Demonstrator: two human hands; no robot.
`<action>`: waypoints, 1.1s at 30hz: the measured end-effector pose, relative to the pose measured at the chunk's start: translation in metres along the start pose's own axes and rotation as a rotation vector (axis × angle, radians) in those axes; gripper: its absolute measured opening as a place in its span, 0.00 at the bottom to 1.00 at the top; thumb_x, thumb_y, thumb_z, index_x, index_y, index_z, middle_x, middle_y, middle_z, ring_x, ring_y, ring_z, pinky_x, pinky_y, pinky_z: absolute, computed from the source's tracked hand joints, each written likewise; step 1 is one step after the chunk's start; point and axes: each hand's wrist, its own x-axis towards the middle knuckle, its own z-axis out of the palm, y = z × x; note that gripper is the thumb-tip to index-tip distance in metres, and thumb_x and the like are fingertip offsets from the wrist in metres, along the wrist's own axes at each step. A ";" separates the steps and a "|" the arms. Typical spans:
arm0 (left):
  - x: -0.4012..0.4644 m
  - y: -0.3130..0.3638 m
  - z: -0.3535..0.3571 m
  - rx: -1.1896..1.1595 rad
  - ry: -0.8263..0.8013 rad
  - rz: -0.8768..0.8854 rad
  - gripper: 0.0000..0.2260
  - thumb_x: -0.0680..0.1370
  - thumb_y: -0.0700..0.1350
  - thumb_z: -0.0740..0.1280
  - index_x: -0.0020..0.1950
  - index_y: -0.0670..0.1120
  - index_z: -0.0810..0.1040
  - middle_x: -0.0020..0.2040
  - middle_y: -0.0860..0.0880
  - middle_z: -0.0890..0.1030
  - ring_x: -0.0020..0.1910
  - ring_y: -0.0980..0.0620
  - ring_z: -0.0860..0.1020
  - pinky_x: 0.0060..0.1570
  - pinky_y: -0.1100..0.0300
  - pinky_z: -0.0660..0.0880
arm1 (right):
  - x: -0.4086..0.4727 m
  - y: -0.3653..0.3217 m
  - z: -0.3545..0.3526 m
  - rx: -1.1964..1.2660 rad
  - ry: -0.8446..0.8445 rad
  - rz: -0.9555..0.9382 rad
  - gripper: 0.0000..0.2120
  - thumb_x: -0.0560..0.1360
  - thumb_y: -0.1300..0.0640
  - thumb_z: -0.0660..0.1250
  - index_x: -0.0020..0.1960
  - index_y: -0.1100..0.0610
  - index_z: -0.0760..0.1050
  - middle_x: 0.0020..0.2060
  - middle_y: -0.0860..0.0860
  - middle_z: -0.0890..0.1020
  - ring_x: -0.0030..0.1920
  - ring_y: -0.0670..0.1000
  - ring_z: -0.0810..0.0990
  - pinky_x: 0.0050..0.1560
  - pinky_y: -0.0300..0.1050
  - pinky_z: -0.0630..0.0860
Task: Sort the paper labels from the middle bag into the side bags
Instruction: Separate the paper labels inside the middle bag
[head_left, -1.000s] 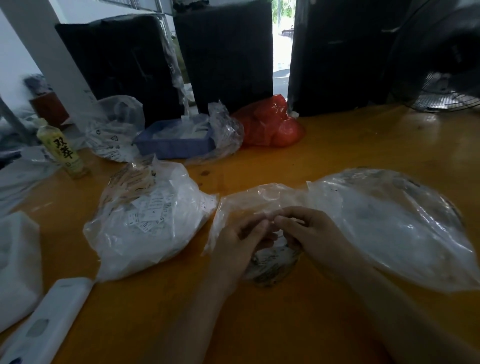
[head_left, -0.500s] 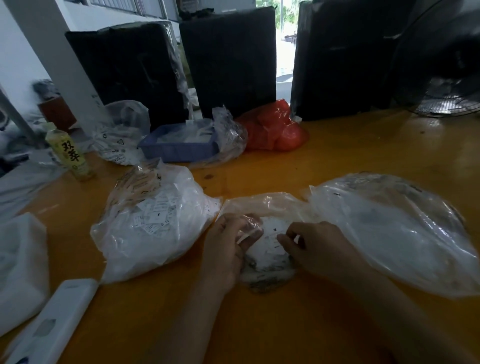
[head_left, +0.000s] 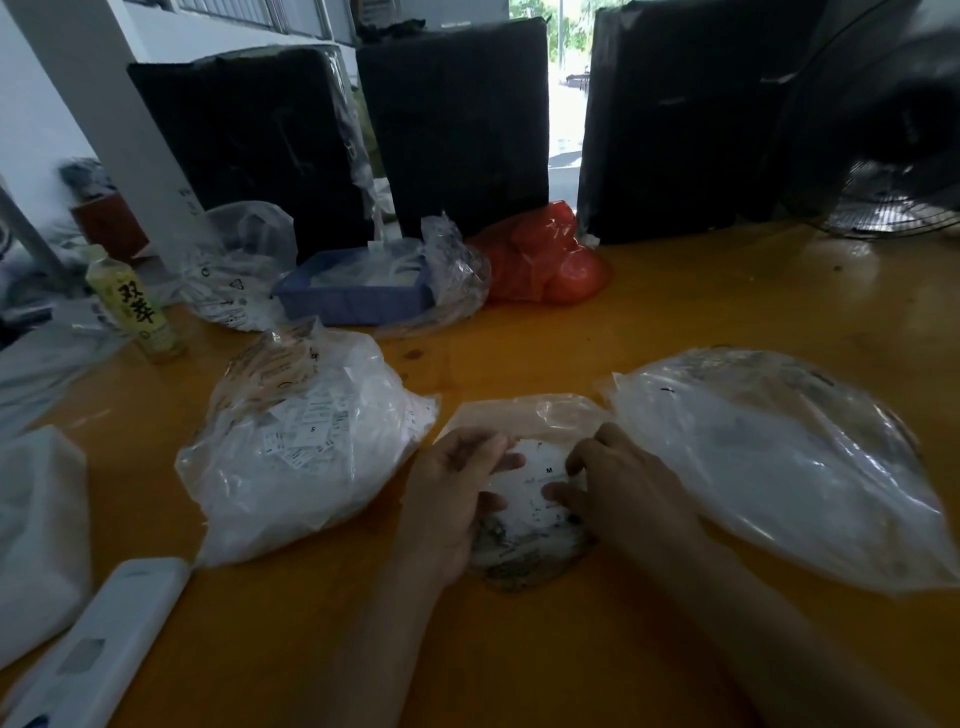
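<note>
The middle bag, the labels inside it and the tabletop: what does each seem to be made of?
Middle bag: thin clear plastic film, glossy; it crinkles and the contents show through. Labels: probably matte white paper with small black print, one reading M. Tabletop: smooth orange-yellow surface with a soft sheen, perhaps lacquered wood or laminate; the picture cannot settle which.

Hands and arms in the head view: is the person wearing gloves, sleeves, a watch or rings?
Nothing worn shows. The left hand and right hand are bare, without gloves, and both forearms are uncovered up to the frame edge. No watch, bracelet or ring is visible on wrists or fingers, though the picture is dim.
</note>
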 end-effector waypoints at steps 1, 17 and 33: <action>0.000 -0.002 0.000 -0.007 -0.005 -0.002 0.02 0.81 0.41 0.71 0.50 0.44 0.84 0.52 0.47 0.88 0.53 0.50 0.87 0.34 0.65 0.78 | -0.001 0.001 0.000 0.038 0.025 0.000 0.15 0.77 0.39 0.68 0.56 0.48 0.76 0.55 0.46 0.73 0.45 0.47 0.75 0.46 0.43 0.76; 0.001 -0.005 0.002 -0.047 -0.041 -0.003 0.11 0.84 0.45 0.67 0.56 0.41 0.86 0.57 0.45 0.88 0.56 0.47 0.87 0.46 0.61 0.83 | -0.003 0.007 -0.021 0.806 0.344 0.070 0.05 0.81 0.54 0.66 0.50 0.44 0.74 0.41 0.44 0.81 0.37 0.42 0.81 0.35 0.33 0.76; -0.001 -0.012 0.000 0.068 -0.111 0.083 0.08 0.77 0.47 0.77 0.54 0.47 0.88 0.55 0.47 0.88 0.58 0.47 0.86 0.59 0.56 0.83 | -0.010 -0.003 -0.023 0.702 0.287 -0.097 0.05 0.81 0.56 0.67 0.55 0.47 0.76 0.37 0.44 0.83 0.36 0.39 0.83 0.36 0.34 0.79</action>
